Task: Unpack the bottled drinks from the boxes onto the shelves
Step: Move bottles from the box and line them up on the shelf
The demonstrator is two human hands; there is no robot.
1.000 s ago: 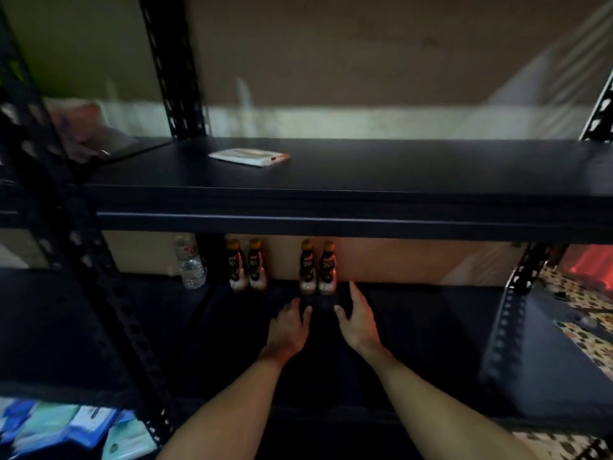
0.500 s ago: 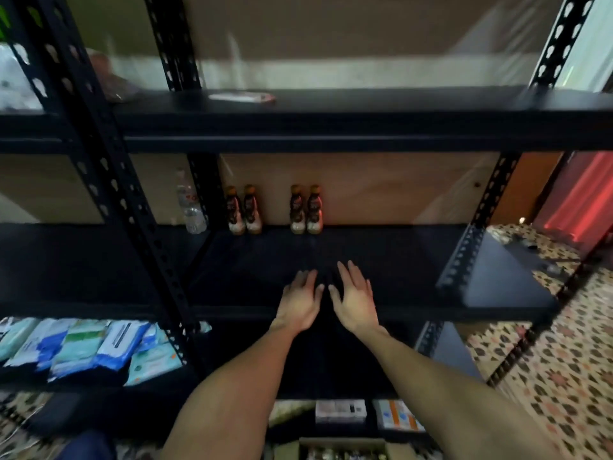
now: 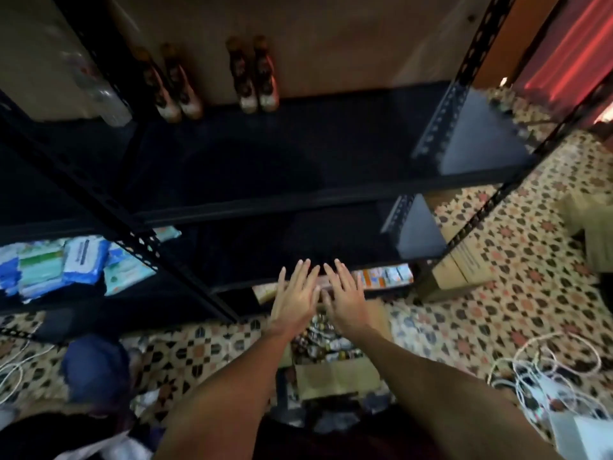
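Two pairs of brown bottled drinks stand at the back of a black shelf [image 3: 298, 180], one pair [image 3: 172, 91] on the left and one pair [image 3: 257, 81] to its right. My left hand [image 3: 295, 293] and my right hand [image 3: 346, 295] hover side by side, palms down, fingers straight, holding nothing. They are above an open cardboard box [image 3: 335, 376] on the floor with several bottles [image 3: 323, 341] inside. The image is blurred.
A clear water bottle [image 3: 99, 91] stands left of the brown ones. Blue and green packets [image 3: 66, 263] fill the lower left shelf. Black uprights [image 3: 109, 207] frame the rack. More cardboard boxes [image 3: 461, 263] sit at the right, white cables [image 3: 547, 366] lie on the patterned floor.
The view has tipped down from the shelves to the floor. Both hands drew back from the bottle shelf and lowered over the open box, still empty and flat.
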